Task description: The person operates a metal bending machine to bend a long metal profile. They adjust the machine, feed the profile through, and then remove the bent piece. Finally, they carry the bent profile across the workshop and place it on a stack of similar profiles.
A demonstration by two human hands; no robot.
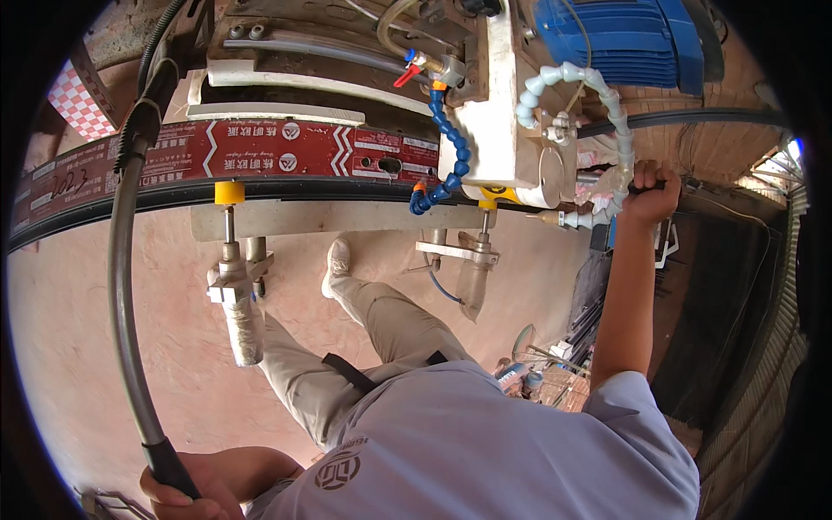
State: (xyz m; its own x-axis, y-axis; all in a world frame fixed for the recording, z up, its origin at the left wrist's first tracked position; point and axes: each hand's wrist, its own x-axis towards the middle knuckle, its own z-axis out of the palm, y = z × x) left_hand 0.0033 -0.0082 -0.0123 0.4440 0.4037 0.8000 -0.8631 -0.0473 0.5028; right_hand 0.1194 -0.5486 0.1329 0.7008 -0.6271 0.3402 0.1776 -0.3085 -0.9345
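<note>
Grey lever (121, 312) in clenched grip of left hand (212, 485), right hand (656, 201) around apparently a black handle (638, 188)

This is an industrial workshop: a blue, finned metal motor (620, 43) sits upper right in the frame, near a white, boxy metal machine head (485, 143) with a segmented blue plastic hose (458, 146). At left, a yellow-capped, cylindrical metal clamp (230, 271) faces a long, red-and-black profile (260, 149) above a pinkish floor (78, 303).
</note>
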